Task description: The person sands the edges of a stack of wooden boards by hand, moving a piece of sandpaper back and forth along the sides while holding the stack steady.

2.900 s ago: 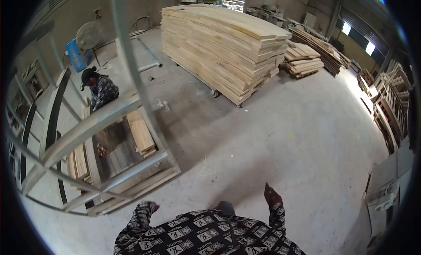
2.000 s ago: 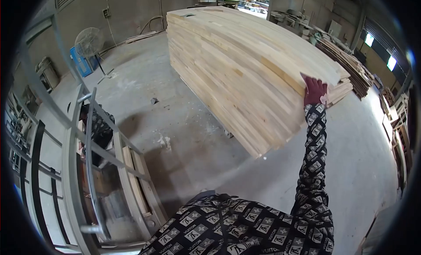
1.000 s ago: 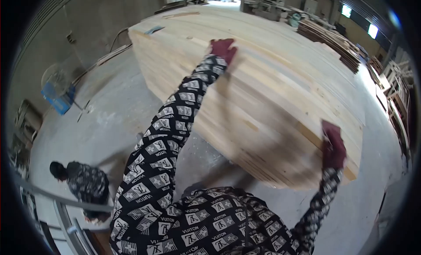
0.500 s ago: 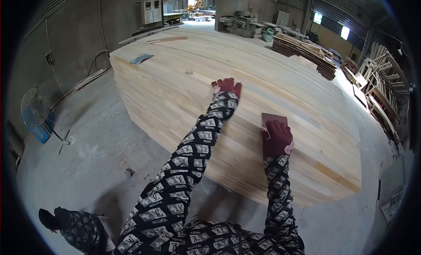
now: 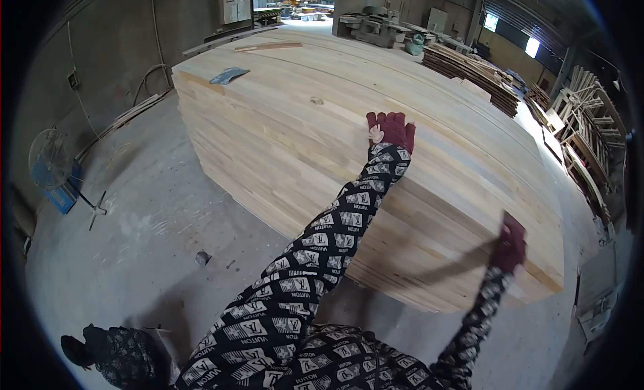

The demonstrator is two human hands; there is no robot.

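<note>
**Left hand** (image 5: pixel 391 130): in a dark red glove, on a black-and-white patterned sleeve. It lies palm down with the fingers spread wide and holds nothing. It rests on the top board, right of the middle of the stack.

**Right hand** (image 5: pixel 510 243): in a dark red glove, blurred. It is at the near right edge of the stack, level with the upper boards. Whether it grips anything or is spread cannot be told.

**Stack of boards** (image 5: pixel 282 148): pale planed timber, many layers high, filling the middle of the view and running from near right to far left. The top is flat and broad, and the near side shows the board edges.

**On the stack top:**
- a knot (image 5: pixel 316 101) left of the left hand
- a grey-blue flat object (image 5: pixel 229 75) at the far left corner
- a loose wood strip (image 5: pixel 268 46) at the far end

**Floor** (image 5: pixel 134 236): grey concrete, dusty, with a small dark lump (image 5: pixel 203 257) near the stack's left side.

**Room:** a workshop hall.
- Left: a fan (image 5: pixel 48 167) on a stand and coiled hoses (image 5: pixel 151 81) against the wall.
- Far right: lower lumber piles (image 5: pixel 469 65).
- Right: wooden frames (image 5: pixel 590 135) stood on edge.

**Another person** (image 5: pixel 111 353): bent low at the near left, well apart from the stack.
</note>
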